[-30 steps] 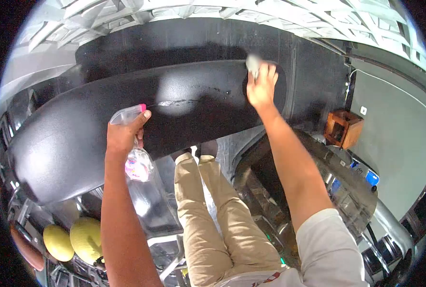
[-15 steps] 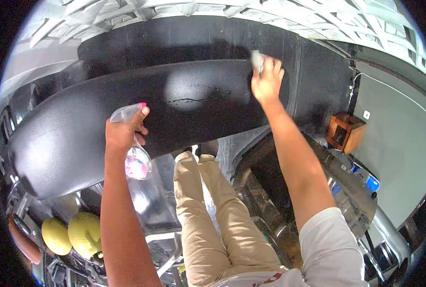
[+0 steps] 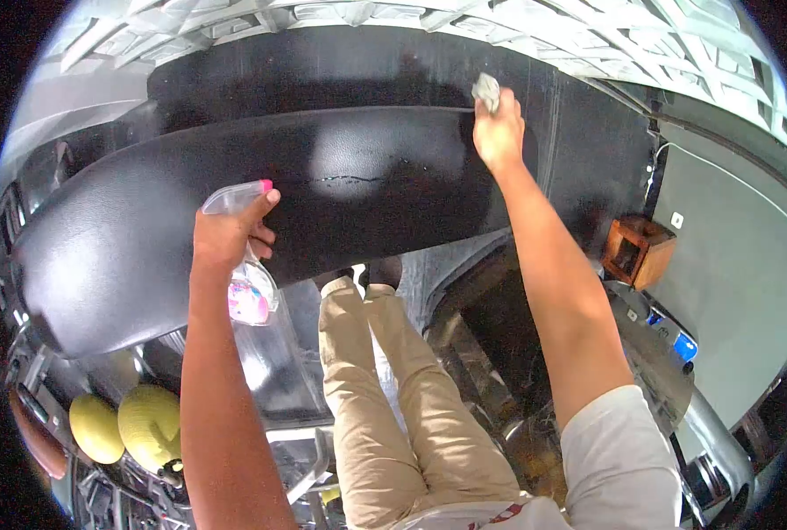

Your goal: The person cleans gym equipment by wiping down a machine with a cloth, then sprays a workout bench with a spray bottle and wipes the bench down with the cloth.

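Note:
My left hand [image 3: 232, 231] is closed round the neck of a clear spray bottle [image 3: 252, 296] with a pink nozzle and a pink label. The bottle overlaps the near side of a long black padded bench [image 3: 190, 177]. A crumpled light-coloured cloth [image 3: 486, 92] pokes out of my closed right hand [image 3: 499, 132], which is by the right end of the bench, near its far edge. Wet drops and a short streak of liquid [image 3: 349, 179] lie on the bench's middle, between my hands.
A wooden box [image 3: 638, 253] stands by the grey wall [image 3: 729, 265] on the right. Yellow balls [image 3: 152, 428] sit at the lower left. Beyond the bench is a dark surface [image 3: 323, 71], with white latticework [image 3: 535, 31] above it.
My right hand has moved slightly up and to the right with the cloth, which now shows more sharply. My left hand and the spray bottle have barely shifted.

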Motion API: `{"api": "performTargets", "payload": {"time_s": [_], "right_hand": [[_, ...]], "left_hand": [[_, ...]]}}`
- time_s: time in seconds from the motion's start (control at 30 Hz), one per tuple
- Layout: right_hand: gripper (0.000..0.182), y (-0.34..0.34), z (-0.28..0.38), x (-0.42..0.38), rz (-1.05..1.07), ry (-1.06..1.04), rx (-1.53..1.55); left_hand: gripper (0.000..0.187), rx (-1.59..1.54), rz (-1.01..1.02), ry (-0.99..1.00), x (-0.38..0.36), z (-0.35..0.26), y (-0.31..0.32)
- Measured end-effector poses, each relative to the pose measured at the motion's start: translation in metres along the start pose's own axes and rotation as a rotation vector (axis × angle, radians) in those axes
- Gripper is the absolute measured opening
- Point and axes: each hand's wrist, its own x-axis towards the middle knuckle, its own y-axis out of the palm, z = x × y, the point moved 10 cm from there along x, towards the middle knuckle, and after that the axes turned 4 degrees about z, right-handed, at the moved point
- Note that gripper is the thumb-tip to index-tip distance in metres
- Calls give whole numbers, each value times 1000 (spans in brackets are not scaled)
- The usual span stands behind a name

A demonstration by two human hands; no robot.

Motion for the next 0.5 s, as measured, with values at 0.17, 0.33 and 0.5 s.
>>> {"api": "performTargets", "payload": {"time_s": [0.17,0.33,0.5], "right_hand": [[41,-4,16,-69,-61,-365,-107],[54,8,-29,-192,137,-365,-63],[39,1,2,-93,-9,-387,-68]], "left_hand": [[46,56,41,29,3,1,-2],[40,11,16,39,-2,-2,-1],[39,109,49,73,9,1,-3]]}}
